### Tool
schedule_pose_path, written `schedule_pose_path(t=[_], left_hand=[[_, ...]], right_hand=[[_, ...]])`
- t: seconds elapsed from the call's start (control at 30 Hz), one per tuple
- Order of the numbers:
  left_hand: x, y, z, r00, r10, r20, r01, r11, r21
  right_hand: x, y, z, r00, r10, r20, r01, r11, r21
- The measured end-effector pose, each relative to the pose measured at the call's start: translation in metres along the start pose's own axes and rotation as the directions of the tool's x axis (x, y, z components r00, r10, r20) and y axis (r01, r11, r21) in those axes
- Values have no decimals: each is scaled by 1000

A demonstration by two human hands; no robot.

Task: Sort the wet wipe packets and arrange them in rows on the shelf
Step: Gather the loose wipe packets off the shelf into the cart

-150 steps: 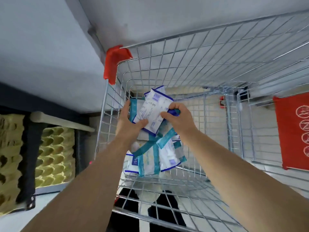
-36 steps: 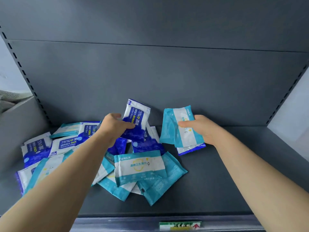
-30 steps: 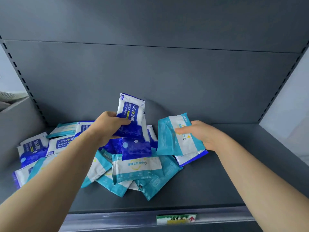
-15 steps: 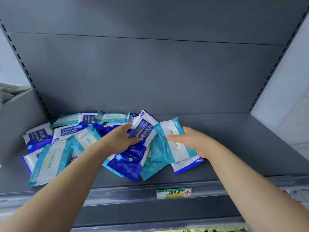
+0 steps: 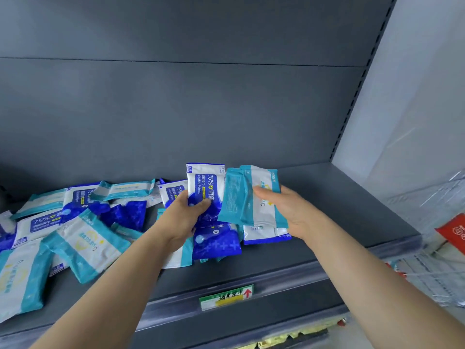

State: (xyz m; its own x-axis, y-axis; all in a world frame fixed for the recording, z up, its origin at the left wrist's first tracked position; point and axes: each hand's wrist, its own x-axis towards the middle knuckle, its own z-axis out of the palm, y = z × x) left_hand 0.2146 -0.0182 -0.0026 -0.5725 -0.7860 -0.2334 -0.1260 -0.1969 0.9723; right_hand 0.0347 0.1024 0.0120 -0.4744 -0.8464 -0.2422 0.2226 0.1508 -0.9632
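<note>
My left hand (image 5: 182, 217) grips a blue-and-white alcohol wipe packet (image 5: 205, 183), held upright above the dark grey shelf (image 5: 327, 212). My right hand (image 5: 289, 210) holds teal-and-white wipe packets (image 5: 245, 197), thumb across the front, right beside the blue one. Below both hands lie another blue packet (image 5: 215, 241) and a white-and-blue one (image 5: 264, 233). Several mixed blue and teal packets (image 5: 83, 230) lie scattered in a heap over the shelf's left half.
The shelf's grey back panel (image 5: 176, 109) rises behind the packets. A green-and-yellow price tag (image 5: 226, 297) sits on the front rail. At the right, a wire trolley with a red part (image 5: 453, 231) stands below a white wall. The shelf's right end is bare.
Both hands lifted their packets off the heap and upright; the blue packet in my left hand now stands vertical. The view shifted right, showing the trolley.
</note>
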Motion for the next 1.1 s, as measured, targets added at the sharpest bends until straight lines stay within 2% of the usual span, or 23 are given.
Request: schedule_pose_path(t=[0.1,0.23,0.47,0.67,0.93,1.1], left_hand=[[5,2,31,998,26,53,-25,1000,-16],[11,14,87,988,129,82,-132,990,44],[9,32,232,959,223,173,-235,970,55],[13,27,379,948,214,233,-220,975,-1],[44,16,545,939,199,280,-216,976,31],[91,-18,627,944,101,315,-108,994,6]], right_hand=[[-5,-5,-29,999,-17,-41,16,1000,-15],[-17,-18,-83,993,-65,-99,66,998,15],[-48,-40,-216,958,-143,-250,152,988,18],[-81,-51,-353,927,-157,-339,179,983,34],[-85,-52,-510,876,-127,-465,166,985,44],[-56,-36,-591,865,-66,-498,102,994,46]])
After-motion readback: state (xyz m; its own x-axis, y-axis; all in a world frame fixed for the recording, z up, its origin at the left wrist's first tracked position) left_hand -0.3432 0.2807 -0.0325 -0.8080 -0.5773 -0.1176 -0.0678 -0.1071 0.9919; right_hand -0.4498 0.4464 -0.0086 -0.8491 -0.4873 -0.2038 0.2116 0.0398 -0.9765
